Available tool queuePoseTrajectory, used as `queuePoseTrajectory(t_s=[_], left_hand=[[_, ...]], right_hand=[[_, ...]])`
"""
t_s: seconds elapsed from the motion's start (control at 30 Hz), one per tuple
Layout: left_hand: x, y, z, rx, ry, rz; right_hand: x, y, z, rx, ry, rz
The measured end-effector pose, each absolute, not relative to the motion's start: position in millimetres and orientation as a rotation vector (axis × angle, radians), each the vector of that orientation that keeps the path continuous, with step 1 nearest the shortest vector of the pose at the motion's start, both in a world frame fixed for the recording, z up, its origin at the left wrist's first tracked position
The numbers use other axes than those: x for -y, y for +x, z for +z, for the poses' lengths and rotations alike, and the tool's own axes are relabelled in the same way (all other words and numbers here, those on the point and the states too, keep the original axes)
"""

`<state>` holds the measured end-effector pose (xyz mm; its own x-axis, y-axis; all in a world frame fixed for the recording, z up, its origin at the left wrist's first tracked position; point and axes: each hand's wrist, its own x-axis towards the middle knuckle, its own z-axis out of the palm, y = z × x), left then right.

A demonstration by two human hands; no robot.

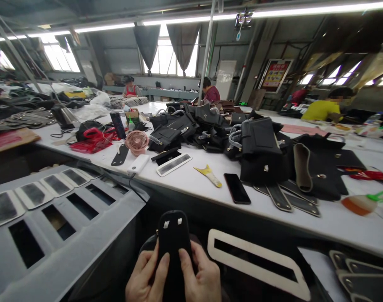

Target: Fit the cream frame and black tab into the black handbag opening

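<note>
Low in the middle of the head view is a long black leather piece (pixel 173 239) with a rounded top end and two small white tabs near that end. My left hand (pixel 148 272) grips its left edge, thumb flat on the face. On the opposite edge my right hand (pixel 199 270) pinches it the same way. A small metal bit shows at its upper left side. The lower end runs out of view between my hands. Right of my hands lies a cream oblong frame (pixel 257 262) with a long dark slot.
On the white table (pixel 191 184) ahead are a phone (pixel 237 188), a yellow-handled tool (pixel 209 174), a pink fan (pixel 137 142) and piled black bags (pixel 261 147). A slotted grey board (pixel 84 247) with pale-edged panels stands left. Dark straps (pixel 368 281) lie lower right. Several people sit farther back.
</note>
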<state>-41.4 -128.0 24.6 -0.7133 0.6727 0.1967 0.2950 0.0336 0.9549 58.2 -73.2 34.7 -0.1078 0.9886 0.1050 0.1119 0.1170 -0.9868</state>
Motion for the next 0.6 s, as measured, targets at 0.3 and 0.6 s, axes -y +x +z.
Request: queuePoseTrajectory(t_s=[0.3,0.6], left_hand=[[124,-27,14,-1.957,0.904,1.739],[125,-18,5,-1.830,0.820,1.867]], right_hand=[[73,69,31,1.286,-1.177,1.246],[68,76,22,1.164,-1.190,1.384]])
